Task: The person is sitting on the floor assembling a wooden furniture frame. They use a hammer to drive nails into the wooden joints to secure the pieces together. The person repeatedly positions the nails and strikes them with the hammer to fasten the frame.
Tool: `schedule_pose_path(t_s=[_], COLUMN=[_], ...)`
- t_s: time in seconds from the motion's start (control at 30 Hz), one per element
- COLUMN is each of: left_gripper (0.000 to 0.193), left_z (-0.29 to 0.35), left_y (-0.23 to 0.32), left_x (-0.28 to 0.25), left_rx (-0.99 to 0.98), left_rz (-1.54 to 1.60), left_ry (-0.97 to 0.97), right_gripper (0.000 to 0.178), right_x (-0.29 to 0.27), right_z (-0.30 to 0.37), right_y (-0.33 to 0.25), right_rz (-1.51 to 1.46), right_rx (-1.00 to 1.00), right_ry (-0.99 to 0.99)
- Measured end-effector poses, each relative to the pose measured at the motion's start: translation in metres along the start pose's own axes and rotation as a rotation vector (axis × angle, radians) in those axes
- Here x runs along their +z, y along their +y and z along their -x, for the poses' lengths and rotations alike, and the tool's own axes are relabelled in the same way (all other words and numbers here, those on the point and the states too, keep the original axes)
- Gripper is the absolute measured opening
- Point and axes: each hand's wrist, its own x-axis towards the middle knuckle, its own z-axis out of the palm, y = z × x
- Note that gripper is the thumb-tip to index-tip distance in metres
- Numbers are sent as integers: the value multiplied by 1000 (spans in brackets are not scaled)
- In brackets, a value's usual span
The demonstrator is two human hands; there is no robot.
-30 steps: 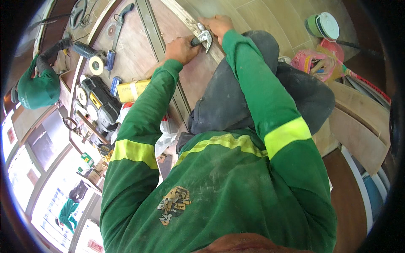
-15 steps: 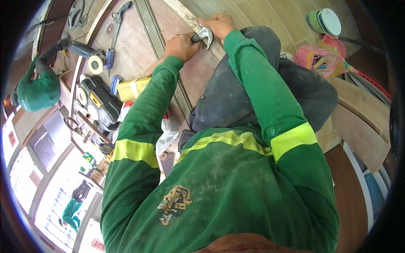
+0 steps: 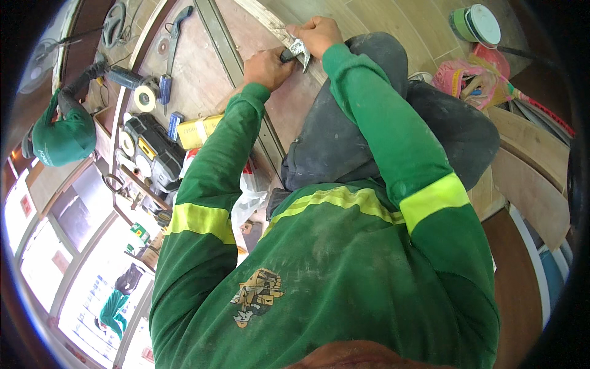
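My left hand (image 3: 268, 69) is closed around the dark grip of a claw hammer (image 3: 301, 54), whose metal head lies at the pale wooden edge strip (image 3: 265, 18) of a large curved panel (image 3: 193, 64). Just right of the hammer head, my right hand (image 3: 318, 37) is closed, its thumb and fingertips pinched together over the same strip. Whatever those fingertips hold, if anything, is too small to make out. A metal channel (image 3: 222, 46) runs across the panel, left of my left hand.
Left on the panel lie a handsaw (image 3: 176, 38), an angle grinder (image 3: 132, 83), a yellow box (image 3: 200, 130) and a black tool case (image 3: 153, 147). At right stand a lidded bucket (image 3: 479, 26), a pink bag (image 3: 460, 79) and wooden boards (image 3: 531, 190). A co-worker (image 3: 64, 132) crouches far left.
The whole view has shifted slightly. Both hands and the hammer stay at nearly the same spot on the wooden strip, with the same grips.
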Motion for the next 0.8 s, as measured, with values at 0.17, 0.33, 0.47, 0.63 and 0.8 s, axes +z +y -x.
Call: schedule_pose_path(t_s=[0.17, 0.33, 0.47, 0.63, 0.8], left_gripper=[33, 34, 34, 34, 35], left_z=[-3, -2, -2, -4, -1], left_y=[6, 0, 2, -2, 3], left_x=[-4, 0, 0, 3, -2], left_rx=[11, -4, -6, 11, -15], left_rz=[-16, -32, -34, -23, -17], left_ry=[-5, 15, -24, 7, -22], right_gripper=[53, 52, 50, 45, 45], right_x=[-2, -8, -3, -2, -2], right_z=[-12, 8, 0, 7, 10], right_y=[-7, -21, -12, -13, -16], right_rz=[59, 151, 128, 227, 245], right_rx=[-56, -85, -65, -169, -173], right_ry=[15, -17, 29, 89, 102])
